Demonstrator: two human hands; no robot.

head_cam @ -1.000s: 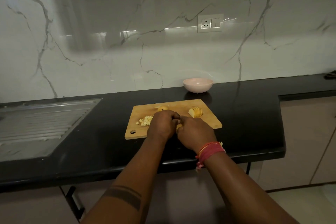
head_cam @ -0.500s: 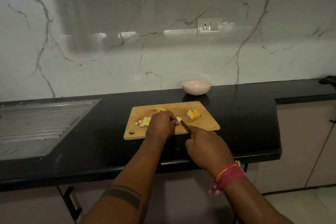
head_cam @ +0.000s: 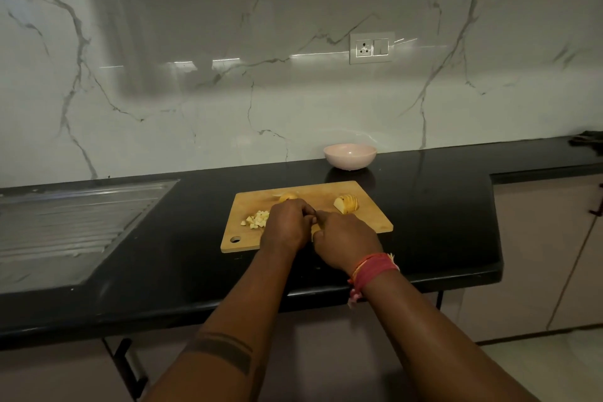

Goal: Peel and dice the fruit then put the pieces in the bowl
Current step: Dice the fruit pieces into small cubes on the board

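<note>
Fingers of the left hand (head_cam: pixel 287 222) curl down over something at the middle of the rectangular pale wooden cutting board (head_cam: pixel 368 215), most likely a piece of fruit being held steady, though the piece itself is hidden under the knuckles. Just beside it, touching, the right hand (head_cam: pixel 344 240) is closed in a fist-like grip; a sliver of yellow shows at its inner edge, probably a knife handle, but the blade cannot be made out. Outward from the hands, a small heap of pale diced fruit cubes (head_cam: pixel 257 219) lies toward the board's left edge, a yellow peeled fruit half cut into fanned slices (head_cam: pixel 346 204) sits toward the right edge, and another rounded yellow fruit piece (head_cam: pixel 288 196) rests near the far edge, partly behind the left hand. A shallow round pale pink bowl (head_cam: pixel 350 157) stands on the black glossy stone countertop (head_cam: pixel 440 206) just beyond the board's far right corner, and looks empty. A ribbed steel drainboard (head_cam: pixel 71 222) is set into the counter's left end. Dicing seems to be the step in hand, roughly midway: peeling looks done, nothing is in the bowl. Next would be short, even cuts with the left fingertips tucked clear, then the two remaining pieces.
</note>
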